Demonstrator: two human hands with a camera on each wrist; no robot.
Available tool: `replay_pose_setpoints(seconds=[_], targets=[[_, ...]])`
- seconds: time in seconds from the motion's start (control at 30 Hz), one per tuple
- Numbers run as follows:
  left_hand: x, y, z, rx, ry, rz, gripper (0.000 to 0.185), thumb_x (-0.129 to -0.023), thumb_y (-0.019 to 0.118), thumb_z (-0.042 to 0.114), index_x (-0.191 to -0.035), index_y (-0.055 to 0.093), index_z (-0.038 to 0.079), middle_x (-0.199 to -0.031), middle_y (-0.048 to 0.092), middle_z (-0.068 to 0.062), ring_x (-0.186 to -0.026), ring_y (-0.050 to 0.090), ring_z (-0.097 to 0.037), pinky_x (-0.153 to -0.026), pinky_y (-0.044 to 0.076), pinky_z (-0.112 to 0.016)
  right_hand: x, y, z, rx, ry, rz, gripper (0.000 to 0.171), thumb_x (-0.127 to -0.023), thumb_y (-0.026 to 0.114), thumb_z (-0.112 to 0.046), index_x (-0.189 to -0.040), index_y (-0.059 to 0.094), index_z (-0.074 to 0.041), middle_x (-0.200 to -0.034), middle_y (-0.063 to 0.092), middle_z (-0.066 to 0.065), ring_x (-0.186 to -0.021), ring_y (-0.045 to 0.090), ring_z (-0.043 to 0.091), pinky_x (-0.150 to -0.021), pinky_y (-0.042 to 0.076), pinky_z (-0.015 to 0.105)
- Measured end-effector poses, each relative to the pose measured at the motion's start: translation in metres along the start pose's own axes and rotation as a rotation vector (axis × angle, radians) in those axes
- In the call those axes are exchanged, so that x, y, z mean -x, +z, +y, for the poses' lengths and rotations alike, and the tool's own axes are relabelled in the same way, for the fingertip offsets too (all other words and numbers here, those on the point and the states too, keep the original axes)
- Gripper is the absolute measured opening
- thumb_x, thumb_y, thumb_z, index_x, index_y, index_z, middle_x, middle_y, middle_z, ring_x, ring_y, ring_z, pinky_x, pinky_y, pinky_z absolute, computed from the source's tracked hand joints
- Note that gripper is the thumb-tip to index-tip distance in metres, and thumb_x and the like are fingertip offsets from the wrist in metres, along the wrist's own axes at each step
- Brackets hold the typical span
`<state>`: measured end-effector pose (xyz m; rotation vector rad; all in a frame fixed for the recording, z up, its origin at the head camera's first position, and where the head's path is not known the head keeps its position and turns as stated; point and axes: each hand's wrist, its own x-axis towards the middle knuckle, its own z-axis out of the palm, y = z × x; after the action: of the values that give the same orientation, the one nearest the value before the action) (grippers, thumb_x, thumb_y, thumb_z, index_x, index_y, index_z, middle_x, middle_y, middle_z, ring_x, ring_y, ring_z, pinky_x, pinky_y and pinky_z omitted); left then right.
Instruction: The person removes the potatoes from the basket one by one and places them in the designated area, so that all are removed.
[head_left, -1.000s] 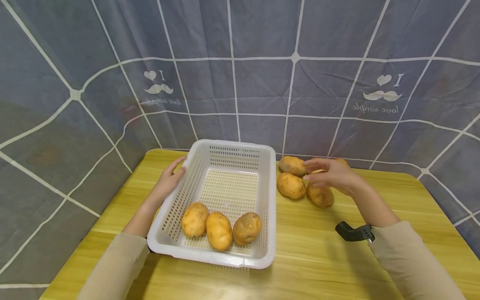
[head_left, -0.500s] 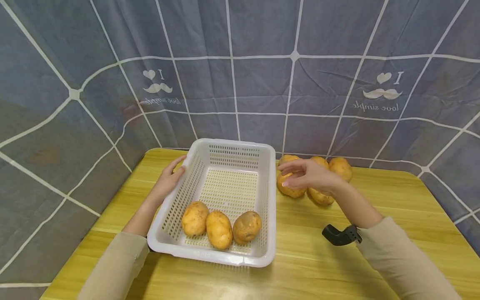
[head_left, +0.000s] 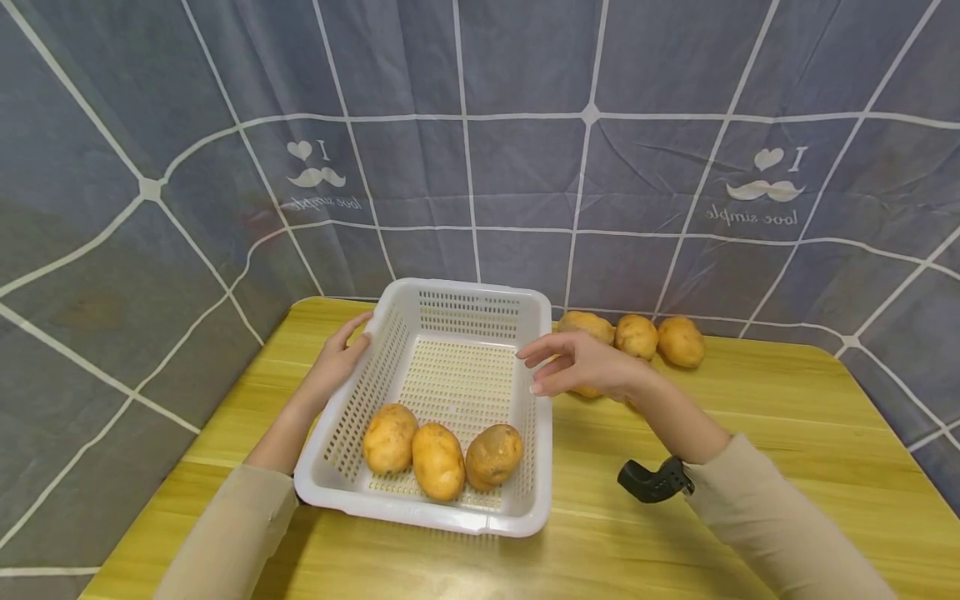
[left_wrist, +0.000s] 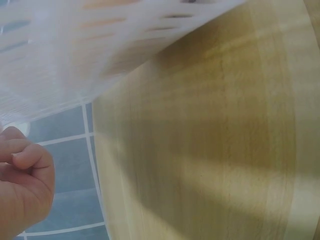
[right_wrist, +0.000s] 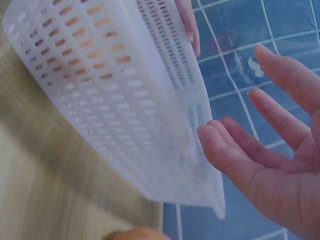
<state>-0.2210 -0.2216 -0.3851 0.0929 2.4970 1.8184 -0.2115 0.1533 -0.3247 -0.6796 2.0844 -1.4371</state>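
White perforated plastic basket [head_left: 450, 367] at table centre, long axis near-to-far, three brown potatoes [head_left: 438, 454] at near end. Left hand [head_left: 339, 358] grips far-left rim. Right hand [head_left: 581, 367] empty, fingers loosely spread, just right of the right rim. Loose potatoes [head_left: 637, 337] on yellow wood table [head_left: 750, 450] right/far of it, so right hand nearer.

Bright, even light; wrist views blurred; edges warped

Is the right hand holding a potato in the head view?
No, the right hand hovers open and empty by the right rim of the white basket, with the loose potatoes on the table behind it.
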Motion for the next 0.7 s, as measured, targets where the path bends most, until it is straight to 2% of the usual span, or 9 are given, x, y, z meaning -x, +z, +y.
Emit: replay_pose_setpoints(seconds=[0.17,0.43,0.7], targets=[[0.000,0.000,-0.001,0.003,-0.002,-0.003,0.052,-0.101,0.038,0.031,-0.149,0.023,0.019,-0.125,0.047,-0.030,-0.082,0.063,-0.017,-0.066,0.055,-0.030,-0.009,0.011,0.000,-0.020,-0.026,-0.064,0.056,-0.079,0.074,-0.008,-0.127,0.051,0.007,-0.121,0.053,0.021,-0.106,0.056,0.034,-0.085,0.051,0.037],[-0.001,0.000,-0.002,0.008,0.007,-0.006,0.052,-0.101,0.039,0.032,-0.149,0.024,0.018,-0.125,0.047,-0.030,-0.082,0.063,-0.018,-0.066,0.055,-0.031,-0.020,0.027,-0.003,0.031,-0.011,-0.152,0.054,-0.079,0.073,-0.006,-0.127,0.053,0.004,-0.120,0.054,0.017,-0.103,0.058,0.024,-0.085,0.050,0.035],[-0.001,0.000,-0.002,0.002,0.010,-0.001,0.053,-0.101,0.039,0.031,-0.149,0.023,0.016,-0.125,0.048,-0.030,-0.082,0.064,-0.018,-0.066,0.055,-0.031,-0.030,0.039,-0.002,0.129,0.000,-0.243,0.050,-0.078,0.075,-0.011,-0.124,0.058,-0.002,-0.126,0.054,0.012,-0.112,0.051,0.038,-0.087,0.048,0.032]])
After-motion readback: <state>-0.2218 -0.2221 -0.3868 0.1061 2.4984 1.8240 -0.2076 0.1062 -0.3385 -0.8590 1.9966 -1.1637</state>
